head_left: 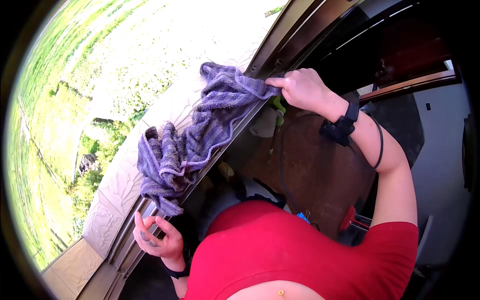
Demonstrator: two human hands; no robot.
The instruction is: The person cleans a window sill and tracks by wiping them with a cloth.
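A crumpled purple-grey towel (215, 115) lies along the window track and the pale outer sill. At its upper right end, my right hand (302, 90) has its fingers closed on the towel's corner beside the window frame. Just below the towel's lower left end is my left hand (157, 237), its fingers apart and bent, with nothing held and a small gap to the cloth. Both wrists carry black straps, and a dark cable runs along my right forearm.
The metal window track (122, 250) runs diagonally beside the tiled outer sill (107, 215), with greenery far below outside. Indoors, a brown floor (320, 160), a green leaf (279, 110) and a red object (347, 218) show.
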